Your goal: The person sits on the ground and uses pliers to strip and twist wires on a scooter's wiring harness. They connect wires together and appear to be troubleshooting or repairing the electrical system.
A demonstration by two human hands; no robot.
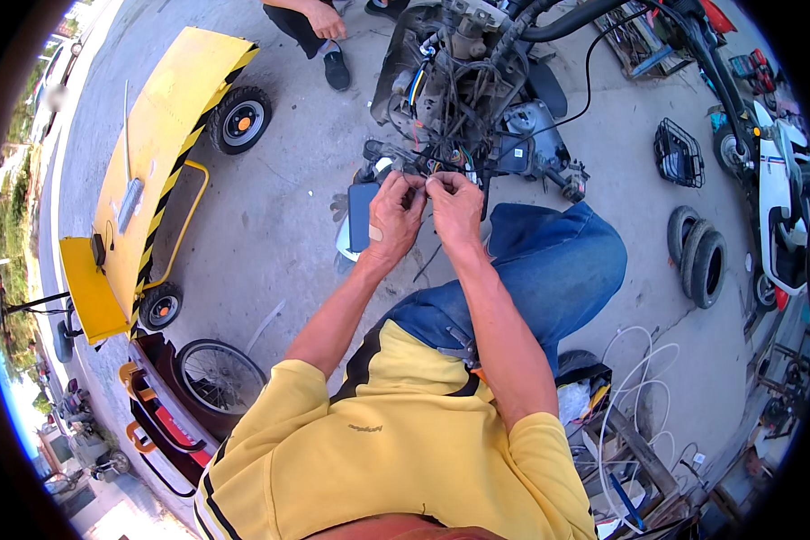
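Note:
My left hand and my right hand meet fingertip to fingertip in front of a stripped-down scooter. Both are closed in a pinch on a thin wire, mostly hidden by the fingers. Just beyond them, a bundle of coloured wires hangs from the scooter's exposed front. A plaster sticks to my left wrist. Beside that hand rests a dark flat rectangular thing, like a phone, with something white under it. Black cables and blue and yellow wires run higher up the scooter.
At left stands a yellow cart with black-striped edges. A spoked wheel lies below it. Several tyres and a black basket are at right. Another person's hand shows at the top. White tubing coils lower right.

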